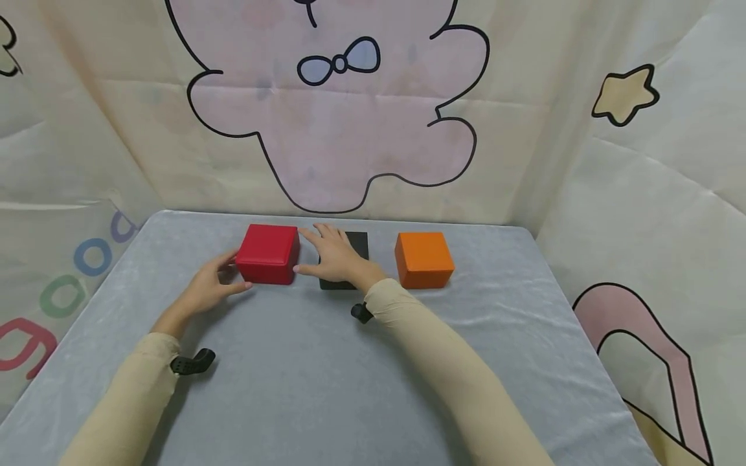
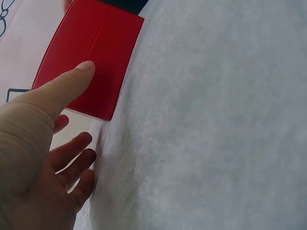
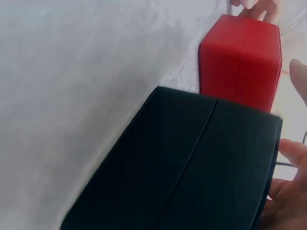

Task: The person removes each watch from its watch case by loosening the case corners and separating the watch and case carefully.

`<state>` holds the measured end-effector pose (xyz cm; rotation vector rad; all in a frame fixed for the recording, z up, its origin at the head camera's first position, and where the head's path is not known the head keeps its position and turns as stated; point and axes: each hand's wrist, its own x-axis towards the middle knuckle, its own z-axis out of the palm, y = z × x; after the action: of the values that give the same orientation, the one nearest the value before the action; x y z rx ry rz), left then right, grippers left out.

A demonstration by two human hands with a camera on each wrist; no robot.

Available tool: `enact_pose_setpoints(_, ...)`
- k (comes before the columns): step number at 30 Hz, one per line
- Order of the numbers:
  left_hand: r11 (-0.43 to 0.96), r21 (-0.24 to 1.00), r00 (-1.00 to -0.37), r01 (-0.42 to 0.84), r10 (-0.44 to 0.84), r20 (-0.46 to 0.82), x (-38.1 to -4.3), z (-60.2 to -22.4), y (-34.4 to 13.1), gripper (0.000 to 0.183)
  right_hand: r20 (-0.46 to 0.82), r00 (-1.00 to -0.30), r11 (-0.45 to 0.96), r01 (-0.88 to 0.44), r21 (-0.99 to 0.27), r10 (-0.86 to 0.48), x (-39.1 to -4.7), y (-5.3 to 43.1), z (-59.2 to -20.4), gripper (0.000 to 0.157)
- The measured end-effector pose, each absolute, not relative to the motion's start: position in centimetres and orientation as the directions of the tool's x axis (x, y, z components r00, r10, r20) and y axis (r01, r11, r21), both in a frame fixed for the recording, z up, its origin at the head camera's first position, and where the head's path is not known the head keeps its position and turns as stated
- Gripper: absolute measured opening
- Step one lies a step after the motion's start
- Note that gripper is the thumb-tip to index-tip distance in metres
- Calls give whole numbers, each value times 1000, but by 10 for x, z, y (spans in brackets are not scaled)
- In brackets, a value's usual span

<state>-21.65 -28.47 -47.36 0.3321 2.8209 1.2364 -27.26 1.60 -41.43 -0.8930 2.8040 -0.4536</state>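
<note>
A glossy red box [image 1: 268, 254] sits toward the far side of the cloth-covered table, left of a dark box [image 1: 359, 243]. My left hand [image 1: 205, 288] is at the red box's left side, fingers relaxed and thumb apart, with the fingertips right at its edge. Over the dark box reaches my right hand [image 1: 335, 256], fingers spread, hiding part of it; its thumb comes close to the red box's right side. In the right wrist view the dark box [image 3: 192, 158] fills the foreground, with fingers [image 3: 288, 196] beside its edge.
An orange box [image 1: 424, 260] stands right of the dark box. Pale blue-grey cloth [image 1: 303, 382] covers the table. A curtain with cartoon figures [image 1: 338, 142] hangs just behind the far edge, and more printed fabric flanks both sides.
</note>
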Motion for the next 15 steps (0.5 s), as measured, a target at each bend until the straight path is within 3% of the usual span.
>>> enact_pose_setpoints(15, 654, 742, -979, 147, 202, 16, -223, -480, -280, 91, -103, -821, 822, -539, -186, -562, -276, -20, -411, 100)
